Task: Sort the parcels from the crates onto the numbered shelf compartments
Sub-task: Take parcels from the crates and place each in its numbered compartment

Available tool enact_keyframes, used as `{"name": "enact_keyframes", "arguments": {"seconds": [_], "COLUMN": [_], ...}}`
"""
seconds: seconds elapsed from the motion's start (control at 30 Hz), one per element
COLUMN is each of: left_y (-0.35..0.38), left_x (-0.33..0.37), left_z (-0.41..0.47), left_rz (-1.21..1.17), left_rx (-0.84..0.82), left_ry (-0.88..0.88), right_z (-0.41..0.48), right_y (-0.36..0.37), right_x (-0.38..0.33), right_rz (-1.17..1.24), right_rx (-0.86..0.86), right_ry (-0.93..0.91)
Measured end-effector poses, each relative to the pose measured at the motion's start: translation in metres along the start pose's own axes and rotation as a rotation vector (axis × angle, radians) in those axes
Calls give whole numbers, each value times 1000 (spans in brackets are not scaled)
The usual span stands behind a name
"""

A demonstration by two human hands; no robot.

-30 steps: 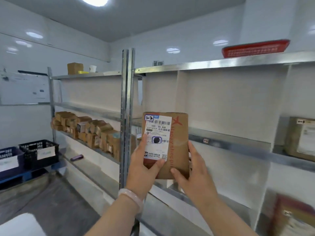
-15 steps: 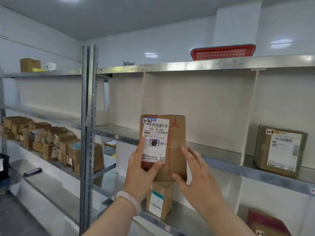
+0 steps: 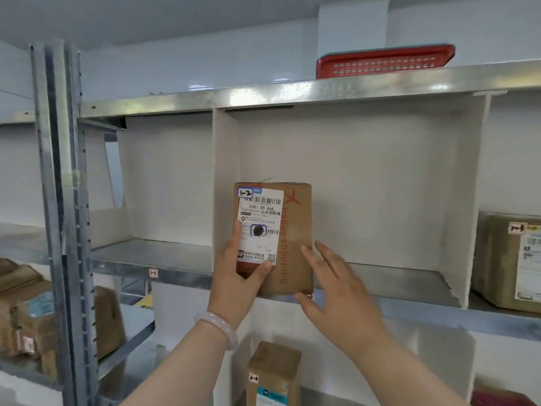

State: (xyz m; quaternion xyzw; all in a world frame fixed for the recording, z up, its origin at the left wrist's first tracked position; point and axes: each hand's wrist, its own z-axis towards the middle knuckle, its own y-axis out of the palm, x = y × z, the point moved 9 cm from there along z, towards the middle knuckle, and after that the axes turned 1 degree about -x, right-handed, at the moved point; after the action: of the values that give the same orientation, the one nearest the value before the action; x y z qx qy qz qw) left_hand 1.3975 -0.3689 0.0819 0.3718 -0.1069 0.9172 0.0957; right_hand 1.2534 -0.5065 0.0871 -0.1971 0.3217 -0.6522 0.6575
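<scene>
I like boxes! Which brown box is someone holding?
The upright brown cardboard parcel in the middle: the left hand grips it, the right hand touches its side. No other is held.

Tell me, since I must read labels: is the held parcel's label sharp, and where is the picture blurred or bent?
Head view: label on the parcel: large print clear, fine print smeared; post and boxes at left blurred; top shelf slightly bowed.

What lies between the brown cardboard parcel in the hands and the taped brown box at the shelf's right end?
Head view: right of the brown cardboard parcel, bare grey metal shelf, then one white upright divider panel before the taped brown box.
</scene>
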Motion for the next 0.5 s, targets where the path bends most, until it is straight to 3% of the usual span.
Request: {"name": "enact_keyframes", "arguments": {"seconds": [0.17, 0.5], "left_y": [1, 5], "left_x": [-33, -68], "left_z": [44, 58], "left_rz": [-50, 94], "left_rx": [-69, -96], "left_ry": [53, 139], "right_z": [28, 41], "right_y": [28, 58], "right_x": [5, 2], "right_rz": [-38, -148], "right_rx": [78, 101], "right_ry": [47, 76]}}
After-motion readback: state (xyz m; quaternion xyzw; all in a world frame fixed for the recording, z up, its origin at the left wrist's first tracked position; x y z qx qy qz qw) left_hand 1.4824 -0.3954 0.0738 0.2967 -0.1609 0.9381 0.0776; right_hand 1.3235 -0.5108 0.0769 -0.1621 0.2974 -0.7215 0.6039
